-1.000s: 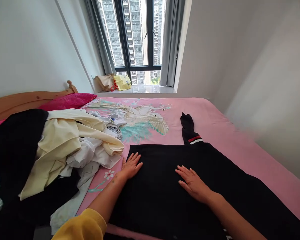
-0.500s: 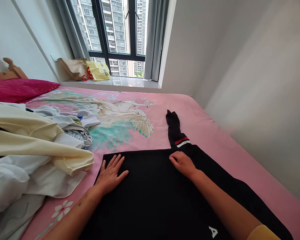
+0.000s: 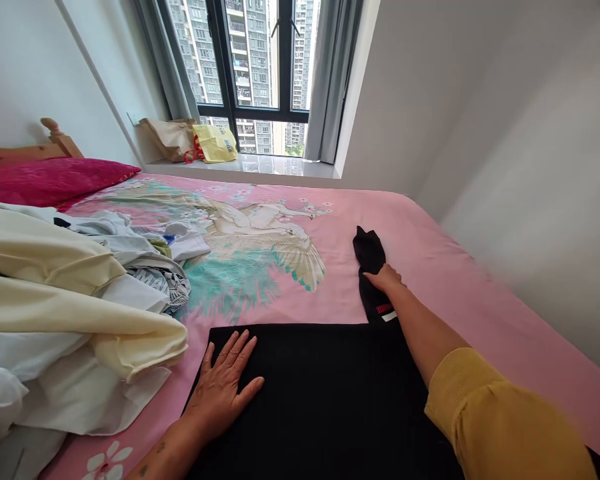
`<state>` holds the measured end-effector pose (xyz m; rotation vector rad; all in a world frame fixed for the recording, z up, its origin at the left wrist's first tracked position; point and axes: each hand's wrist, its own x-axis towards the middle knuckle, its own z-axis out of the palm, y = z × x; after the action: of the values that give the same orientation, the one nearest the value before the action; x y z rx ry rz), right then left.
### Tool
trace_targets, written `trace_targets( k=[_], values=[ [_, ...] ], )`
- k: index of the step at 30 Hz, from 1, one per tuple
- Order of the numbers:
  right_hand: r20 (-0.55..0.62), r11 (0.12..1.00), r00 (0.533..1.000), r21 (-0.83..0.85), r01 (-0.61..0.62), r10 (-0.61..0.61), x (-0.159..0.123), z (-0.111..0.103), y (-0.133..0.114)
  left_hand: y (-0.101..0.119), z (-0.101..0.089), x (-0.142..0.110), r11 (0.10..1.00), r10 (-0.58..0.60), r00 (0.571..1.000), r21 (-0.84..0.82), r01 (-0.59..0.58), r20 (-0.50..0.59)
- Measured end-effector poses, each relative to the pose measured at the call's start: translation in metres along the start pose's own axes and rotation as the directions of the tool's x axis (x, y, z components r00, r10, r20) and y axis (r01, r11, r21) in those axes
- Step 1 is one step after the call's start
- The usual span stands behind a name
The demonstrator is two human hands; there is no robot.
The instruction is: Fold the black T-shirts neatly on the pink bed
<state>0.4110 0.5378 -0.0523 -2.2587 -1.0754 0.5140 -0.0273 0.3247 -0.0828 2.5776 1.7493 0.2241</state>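
Note:
A black long-sleeved top [image 3: 310, 393] lies spread flat over the bed in front of me. One of its sleeves [image 3: 369, 248], banded in red and white, sticks out past the far edge. My left hand [image 3: 223, 383] rests palm down on the top's far left corner, fingers spread. Farther out on the right, my right hand [image 3: 386, 277] has its fingers closed on the sleeve between its end and the striped band. My right forearm and yellow sleeve cover the top's right side.
Crumpled white and cream clothes [image 3: 80, 300] are heaped to the left. Behind them lies a red pillow [image 3: 55, 180] by the wooden headboard [image 3: 30, 155]. A brown paper bag [image 3: 167, 139] and a yellow bag [image 3: 215, 143] stand on the windowsill. A pink patterned sheet [image 3: 290, 303] covers the bed.
My right hand has moved from the top's far edge out to the sleeve and closed on it. My left hand still lies flat on the cloth. The view has shifted slightly.

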Motion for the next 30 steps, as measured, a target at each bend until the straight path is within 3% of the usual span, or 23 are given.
trace_targets(
  k=[3, 7, 11, 14, 16, 18, 19, 21, 25, 30],
  values=[
    [0.026, 0.992, 0.998, 0.117, -0.053, 0.051, 0.002, 0.004, 0.008, 0.000, -0.001, -0.001, 1.000, 0.002, 1.000, -0.009, -0.002, 0.000],
    [0.060, 0.909, 0.998, 0.418, -0.009, -0.018, -0.006, -0.011, 0.011, 0.003, -0.005, 0.000, 0.999, -0.021, 0.999, -0.037, 0.022, 0.033],
    [0.022, 0.688, 0.998, 0.725, 0.028, -0.064, -0.042, -0.053, 0.021, 0.006, -0.010, 0.002, 0.997, -0.044, 0.996, -0.061, 0.049, 0.071],
    [0.000, 0.501, 0.993, 0.864, 0.060, -0.118, -0.090, -0.099, 0.050, 0.006, -0.010, 0.003, 0.996, -0.049, 0.996, -0.067, 0.053, 0.070],
    [0.125, 0.315, 0.984, 0.946, -0.080, -0.125, -0.125, -0.124, 0.075, 0.006, -0.010, 0.003, 0.996, -0.048, 0.998, -0.070, 0.051, 0.049],
    [0.358, 0.197, 0.930, 0.921, -0.337, -0.084, -0.155, -0.137, 0.098, 0.007, -0.010, 0.004, 0.996, -0.049, 0.998, -0.074, 0.052, 0.034],
    [0.455, 0.181, 0.889, 0.879, -0.440, -0.047, -0.166, -0.140, 0.107, 0.008, -0.010, 0.004, 0.996, -0.052, 0.998, -0.075, 0.054, 0.036],
    [0.530, 0.215, 0.847, 0.824, -0.524, 0.032, -0.180, -0.140, 0.118, 0.010, -0.013, 0.004, 0.995, -0.058, 0.997, -0.080, 0.063, 0.056],
    [0.481, 0.219, 0.874, 0.848, -0.482, 0.061, -0.192, -0.143, 0.113, 0.011, -0.025, 0.005, 0.988, -0.084, 0.991, -0.120, 0.097, 0.104],
    [0.429, 0.269, 0.903, 0.872, -0.410, -0.016, -0.206, -0.177, 0.090, -0.005, -0.048, 0.020, 0.982, -0.172, 0.982, -0.063, 0.177, 0.082]
  ],
)
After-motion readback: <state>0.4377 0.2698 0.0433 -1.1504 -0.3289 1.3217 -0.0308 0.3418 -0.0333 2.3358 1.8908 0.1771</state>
